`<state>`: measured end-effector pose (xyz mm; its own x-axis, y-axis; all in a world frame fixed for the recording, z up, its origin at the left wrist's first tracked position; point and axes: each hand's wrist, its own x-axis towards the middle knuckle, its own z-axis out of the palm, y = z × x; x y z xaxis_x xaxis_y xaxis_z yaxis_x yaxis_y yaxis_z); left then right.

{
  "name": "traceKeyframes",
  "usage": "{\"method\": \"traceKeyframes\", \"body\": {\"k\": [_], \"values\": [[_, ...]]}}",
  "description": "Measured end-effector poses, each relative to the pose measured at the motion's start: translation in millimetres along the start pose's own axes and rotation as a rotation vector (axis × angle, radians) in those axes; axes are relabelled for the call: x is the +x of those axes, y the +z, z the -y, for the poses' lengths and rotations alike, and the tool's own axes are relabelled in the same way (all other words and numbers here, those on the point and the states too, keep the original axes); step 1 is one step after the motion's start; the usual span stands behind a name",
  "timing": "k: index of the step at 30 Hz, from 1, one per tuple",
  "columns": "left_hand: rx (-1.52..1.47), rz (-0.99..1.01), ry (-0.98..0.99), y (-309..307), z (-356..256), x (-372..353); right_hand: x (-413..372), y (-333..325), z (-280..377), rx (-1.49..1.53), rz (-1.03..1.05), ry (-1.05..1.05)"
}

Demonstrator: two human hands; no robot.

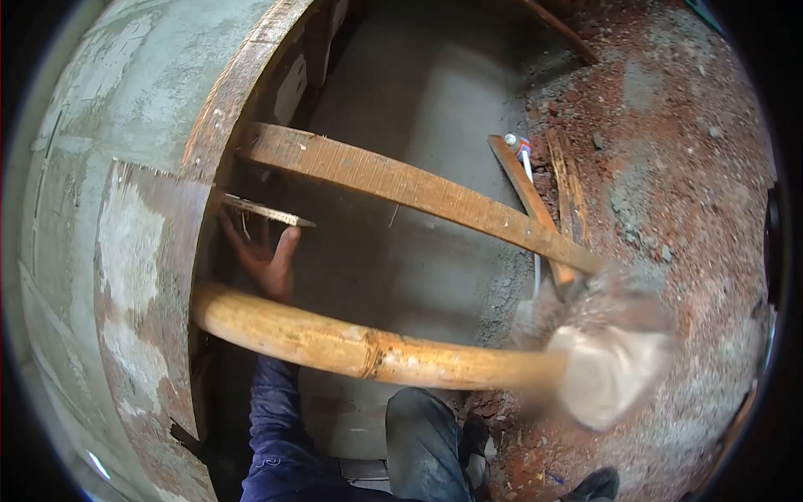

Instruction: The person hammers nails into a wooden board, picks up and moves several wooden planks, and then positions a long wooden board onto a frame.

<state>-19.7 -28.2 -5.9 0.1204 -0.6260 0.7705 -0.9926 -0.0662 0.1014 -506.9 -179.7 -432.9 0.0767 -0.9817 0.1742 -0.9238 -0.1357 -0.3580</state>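
My left hand (272, 261) reaches in behind the edge of a weathered board (150, 276). Its fingers are spread with the thumb apart, and the fingertips come right up to a short, thin strip of wood (266, 209) with a pale, rough edge. Just below the hand, a thick bamboo pole (368, 351) crosses the view and passes in front of my dark blue sleeve (280, 410). Above it runs a sawn timber (401, 184), its left end at the boards. My right hand is out of sight.
A blurred whitish object (606, 376) covers the pole's right end. Wooden offcuts (523, 188) and a small red, white and blue item (519, 147) lie by reddish rubble (669, 192). Greenish-grey panels (75, 226) fill the left side. My leg (425, 443) shows at the bottom.
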Motion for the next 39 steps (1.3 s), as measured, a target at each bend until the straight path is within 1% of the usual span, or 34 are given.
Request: {"method": "traceKeyframes", "body": {"k": [1, 2, 3, 4, 8, 15, 21, 24, 25, 26, 28, 29, 31, 32, 34, 35, 37, 38, 39], "values": [[0.021, 0.071, 0.017, -12.0, 5.7, 5.8, 9.9, -1.4, 9.8, -0.046, 0.03, 0.064], [0.043, 0.14, 0.032, -11.6, -1.2, 11.8, 12.3, 8.6, 2.4, -0.031, 0.033, 0.047], [-0.126, 0.075, -0.136, -5.6, -10.7, 7.8, 6.9, 21.9, -14.0, -0.016, 0.045, 0.049], [-0.13, 0.074, -0.16, -6.7, -11.6, 9.5, 8.7, 37.4, -20.8, 0.001, 0.06, 0.052], [-0.075, 0.098, -0.151, -9.2, -4.7, 10.9, 14.5, 60.4, -44.0, 0.022, 0.124, 0.057], [-0.012, 0.087, -0.176, -16.9, -5.0, 8.9, 26.2, 72.8, -53.3, 0.034, 0.175, 0.058], [0.04, 0.073, -0.142, -24.7, 0.8, 8.4, 27.7, 83.8, -60.2, 0.047, 0.194, 0.058], [0.075, 0.075, -0.081, -28.7, 9.6, 5.0, 25.8, 85.3, -63.8, 0.042, 0.2, 0.059], [0.099, 0.075, -0.031, -30.0, 12.2, 7.1, 24.8, 85.6, -65.1, 0.044, 0.2, 0.062], [0.091, 0.071, -0.032, -34.3, 7.7, 7.3, 23.5, 85.6, -64.3, 0.041, 0.198, 0.066], [0.87, 0.087, -0.007, -41.3, -13.7, 17.0, 19.5, 86.6, -68.4, 0.038, 0.189, 0.077], [0.863, 0.083, -0.009, -51.2, -6.0, 15.6, 17.0, 86.2, -68.4, 0.04, 0.184, 0.08], [1.583, 0.158, 0.526, -66.1, 18.3, 13.4, 11.7, 88.3, -74.5, 0.041, 0.179, 0.092], [1.569, 0.152, 0.527, -63.5, 21.8, 18.7, 9.5, 89.1, -77.8, 0.046, 0.183, 0.101], [0.336, -0.13, -0.08, -49.8, 30.7, 28.6, 2.6, 89.5, -90.8, 0.047, 0.195, 0.142], [0.307, -0.128, -0.087, -49.2, 24.3, 30.6, 0.0, 93.0, -92.6, 0.055, 0.208, 0.161], [0.481, 0.006, -0.166, -44.5, -1.4, 37.2, -6.1, 121.6, -99.0, 0.117, 0.261, 0.204], [0.521, 0.029, -0.128, -44.6, -1.7, 33.7, -6.9, 142.8, -108.2, 0.162, 0.297, 0.225], [0.524, 0.031, -0.083, -46.3, 1.1, 34.0, -7.1, 118.2, -65.4, 0.297, 0.123, 0.122]]}}
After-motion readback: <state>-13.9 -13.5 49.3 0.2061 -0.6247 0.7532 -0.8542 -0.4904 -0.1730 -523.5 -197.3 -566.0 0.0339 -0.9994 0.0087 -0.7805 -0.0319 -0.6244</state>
